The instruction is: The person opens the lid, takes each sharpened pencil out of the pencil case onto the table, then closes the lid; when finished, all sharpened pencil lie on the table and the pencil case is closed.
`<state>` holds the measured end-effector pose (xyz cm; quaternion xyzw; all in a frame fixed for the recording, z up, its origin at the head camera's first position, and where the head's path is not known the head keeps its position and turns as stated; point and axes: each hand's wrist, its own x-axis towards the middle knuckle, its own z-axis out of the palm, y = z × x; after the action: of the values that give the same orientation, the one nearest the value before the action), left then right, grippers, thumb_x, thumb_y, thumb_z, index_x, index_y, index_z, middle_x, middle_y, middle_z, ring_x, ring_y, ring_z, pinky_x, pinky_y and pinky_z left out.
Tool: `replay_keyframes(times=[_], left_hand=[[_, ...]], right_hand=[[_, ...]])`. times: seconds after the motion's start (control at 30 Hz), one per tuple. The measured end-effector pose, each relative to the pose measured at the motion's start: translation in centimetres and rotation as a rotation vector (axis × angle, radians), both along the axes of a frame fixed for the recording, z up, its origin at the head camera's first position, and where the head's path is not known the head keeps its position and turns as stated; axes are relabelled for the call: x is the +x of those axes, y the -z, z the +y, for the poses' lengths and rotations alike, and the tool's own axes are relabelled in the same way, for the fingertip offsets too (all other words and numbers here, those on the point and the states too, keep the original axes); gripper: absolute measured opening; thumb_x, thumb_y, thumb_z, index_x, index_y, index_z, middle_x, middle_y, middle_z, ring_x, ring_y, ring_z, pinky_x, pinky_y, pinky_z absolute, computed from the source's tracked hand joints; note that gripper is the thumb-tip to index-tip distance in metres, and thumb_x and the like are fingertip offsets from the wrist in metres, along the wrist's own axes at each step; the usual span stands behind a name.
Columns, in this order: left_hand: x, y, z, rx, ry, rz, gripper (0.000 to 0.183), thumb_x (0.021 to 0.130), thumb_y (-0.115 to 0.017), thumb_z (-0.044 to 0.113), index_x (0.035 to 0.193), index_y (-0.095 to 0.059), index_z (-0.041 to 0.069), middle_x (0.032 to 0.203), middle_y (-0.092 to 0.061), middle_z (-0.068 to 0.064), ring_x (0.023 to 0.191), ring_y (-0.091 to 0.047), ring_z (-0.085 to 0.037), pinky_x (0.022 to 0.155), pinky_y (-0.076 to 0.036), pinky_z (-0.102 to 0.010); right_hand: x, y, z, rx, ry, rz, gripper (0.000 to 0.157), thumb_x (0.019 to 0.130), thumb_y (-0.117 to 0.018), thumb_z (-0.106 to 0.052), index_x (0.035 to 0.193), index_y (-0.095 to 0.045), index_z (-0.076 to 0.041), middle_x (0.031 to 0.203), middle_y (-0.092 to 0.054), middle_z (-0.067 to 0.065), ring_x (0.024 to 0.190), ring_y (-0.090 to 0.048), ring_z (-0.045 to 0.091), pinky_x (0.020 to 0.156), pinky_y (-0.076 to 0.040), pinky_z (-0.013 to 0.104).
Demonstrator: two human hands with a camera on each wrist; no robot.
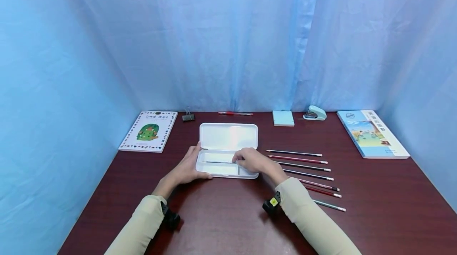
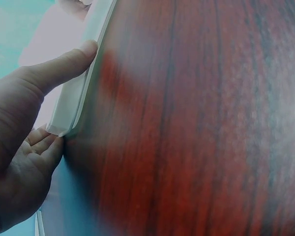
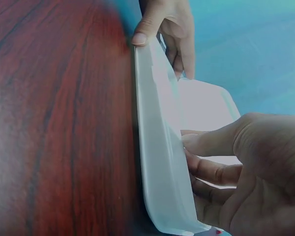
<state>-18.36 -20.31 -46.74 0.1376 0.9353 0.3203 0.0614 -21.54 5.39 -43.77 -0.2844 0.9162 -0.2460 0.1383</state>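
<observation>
A white pencil case (image 1: pixel 217 169) lies open on the table, its lid (image 1: pixel 228 136) folded back. My left hand (image 1: pixel 187 165) grips the case's left end; the left wrist view shows the thumb along the front edge and the fingers round the corner. My right hand (image 1: pixel 251 160) reaches into the case from the right with bent fingers. Between its thumb and fingertips it pinches the right end of a thin dark pencil (image 1: pixel 218 162), which lies lengthwise in the case. In the right wrist view the case wall hides the pencil.
Several pencils (image 1: pixel 301 165) lie in a column right of the case, partly behind the right forearm. Along the back stand or lie a picture book (image 1: pixel 148 132), binder clip (image 1: pixel 188 117), red pen (image 1: pixel 235 113), notepad (image 1: pixel 283 118), stapler (image 1: pixel 315 113) and thicker book (image 1: pixel 373 134).
</observation>
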Motion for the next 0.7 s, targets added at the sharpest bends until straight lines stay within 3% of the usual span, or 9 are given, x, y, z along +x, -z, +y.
replay_keyframes(times=[0.2,0.37,0.7], left_hand=[[-0.1,0.0,0.1,0.005,0.009,0.012,0.126,0.061,-0.082,0.049,0.149,-0.002,0.008,0.135,-0.031,-0.009,0.12,-0.036,-0.02,0.101,-0.03,-0.038],[0.0,0.0,0.2,0.001,0.006,0.014,0.126,0.061,-0.082,0.048,0.149,-0.002,0.008,0.135,-0.031,-0.009,0.119,-0.036,-0.02,0.101,-0.03,-0.038],[0.2,-0.1,0.2,-0.009,-0.007,0.007,0.126,0.06,-0.081,0.051,0.149,-0.002,0.009,0.136,-0.03,-0.01,0.12,-0.035,-0.021,0.101,-0.03,-0.04]], right_hand=[[0.1,-0.3,0.8,-0.035,-0.004,0.024,0.02,0.087,-0.06,-0.002,0.097,-0.072,-0.014,0.095,-0.067,-0.003,0.088,-0.053,0.014,0.084,-0.042,0.033],[0.6,-0.9,2.3,-0.083,0.045,0.074,0.019,0.084,-0.063,-0.002,0.096,-0.073,-0.014,0.093,-0.068,-0.004,0.088,-0.057,0.011,0.081,-0.045,0.031],[4.2,-2.7,10.2,-0.218,0.047,0.194,0.017,0.083,-0.067,-0.008,0.098,-0.071,-0.014,0.096,-0.067,-0.003,0.088,-0.059,0.011,0.077,-0.046,0.035]])
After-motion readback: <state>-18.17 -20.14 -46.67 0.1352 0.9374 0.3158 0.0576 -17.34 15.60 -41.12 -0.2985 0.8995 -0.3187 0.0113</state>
